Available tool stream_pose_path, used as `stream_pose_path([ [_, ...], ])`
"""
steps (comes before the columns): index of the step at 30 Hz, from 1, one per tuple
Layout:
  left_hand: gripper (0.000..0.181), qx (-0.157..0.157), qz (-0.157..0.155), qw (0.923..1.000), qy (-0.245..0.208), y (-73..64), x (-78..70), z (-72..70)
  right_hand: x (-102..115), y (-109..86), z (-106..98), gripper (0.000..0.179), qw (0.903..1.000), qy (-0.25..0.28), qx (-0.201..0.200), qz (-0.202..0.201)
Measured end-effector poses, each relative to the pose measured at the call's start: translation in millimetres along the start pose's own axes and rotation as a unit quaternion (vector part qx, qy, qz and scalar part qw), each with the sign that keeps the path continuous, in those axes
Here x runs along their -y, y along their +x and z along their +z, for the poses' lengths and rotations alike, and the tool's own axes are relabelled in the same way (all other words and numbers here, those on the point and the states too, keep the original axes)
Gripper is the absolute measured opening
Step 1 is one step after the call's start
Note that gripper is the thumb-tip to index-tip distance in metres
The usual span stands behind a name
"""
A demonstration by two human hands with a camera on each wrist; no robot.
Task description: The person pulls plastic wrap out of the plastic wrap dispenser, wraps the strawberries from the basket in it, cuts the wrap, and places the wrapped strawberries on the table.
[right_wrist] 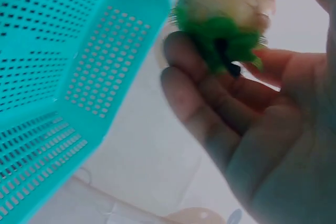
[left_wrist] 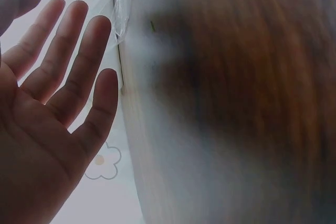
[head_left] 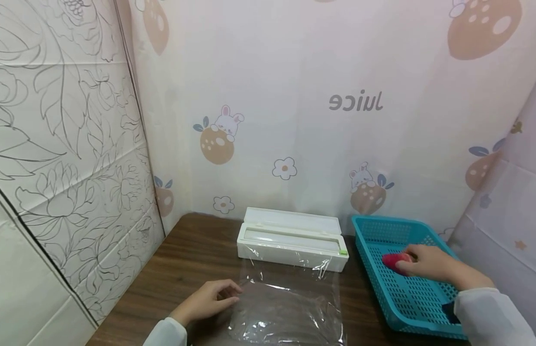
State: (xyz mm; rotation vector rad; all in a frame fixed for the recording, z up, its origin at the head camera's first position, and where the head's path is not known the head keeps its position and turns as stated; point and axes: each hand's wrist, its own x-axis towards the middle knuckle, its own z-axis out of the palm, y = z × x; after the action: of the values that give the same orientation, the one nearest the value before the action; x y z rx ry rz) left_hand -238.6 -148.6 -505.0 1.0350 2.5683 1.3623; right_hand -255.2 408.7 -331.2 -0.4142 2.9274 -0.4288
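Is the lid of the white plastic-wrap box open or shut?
Open: the lid is raised along the back edge of the white plastic-wrap box, leaving its long top opening uncovered.

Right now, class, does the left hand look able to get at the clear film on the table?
Probably yes: the left hand is empty, by the left edge of the clear film, with nothing visible between them. The right hand, holding the red fruit, is away at the teal basket.
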Motion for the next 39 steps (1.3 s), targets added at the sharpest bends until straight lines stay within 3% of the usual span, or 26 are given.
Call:
stream_pose_path([
  [6,0.023,0.002,-0.015,0.9999,-0.005,-1.4,0.0,-0.2,27,-4.3,4,0.045,0.9953,-0.009,-0.090,-0.034],
  [15,0.022,0.006,-0.026,0.9996,-0.001,1.0,-0.9,-1.9,69,-1.6,19,0.051,0.9785,-0.026,-0.191,-0.075],
  [23,0.021,0.005,-0.024,0.9997,-0.005,1.4,-2.0,-2.1,97,8.1,63,0.048,0.9591,-0.017,-0.245,-0.140],
  [27,0.019,0.001,-0.021,0.9998,0.000,3.0,-1.8,-1.4,109,14.1,90,0.045,0.9513,0.003,-0.255,-0.174],
  [33,0.018,0.001,-0.020,0.9998,0.005,3.1,-1.8,0.0,124,22.5,127,0.043,0.9509,0.048,-0.238,-0.192],
  [39,0.020,0.002,-0.017,0.9998,0.003,2.6,-3.5,0.2,144,28.1,156,0.043,0.9711,0.081,-0.145,-0.171],
])
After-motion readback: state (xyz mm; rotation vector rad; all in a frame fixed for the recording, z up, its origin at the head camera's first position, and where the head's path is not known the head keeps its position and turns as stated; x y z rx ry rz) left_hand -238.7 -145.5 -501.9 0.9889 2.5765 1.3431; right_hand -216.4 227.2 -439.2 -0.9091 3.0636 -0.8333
